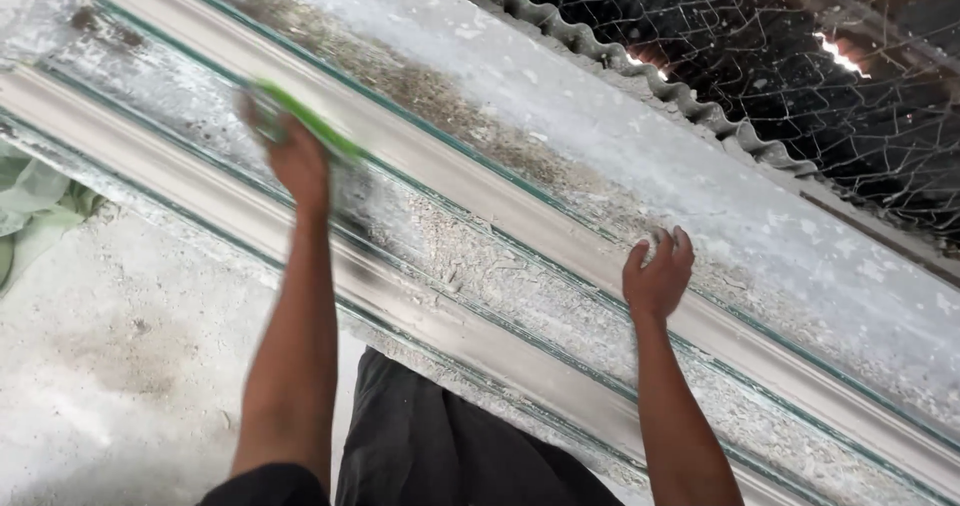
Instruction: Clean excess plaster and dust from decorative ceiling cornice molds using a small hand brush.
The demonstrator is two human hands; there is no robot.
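My left hand [292, 156] is stretched out over a long moulded plaster strip and grips a green flat tool [305, 121], blurred by motion, whose blade lies on the strip's dusty middle channel [440, 246]. My right hand [657, 274] rests on the raised white rail [520, 221] of the same mould, fingers curled over its edge. The mould runs diagonally from upper left to lower right, with thin green edges along its ridges.
A corrugated sheet edge [640, 71] and wire mesh [800, 66] lie beyond the mould at upper right. A dusty white floor [120, 346] is at lower left, with a pale green bag [30, 201] at the left edge. My dark trousers [430, 446] are below.
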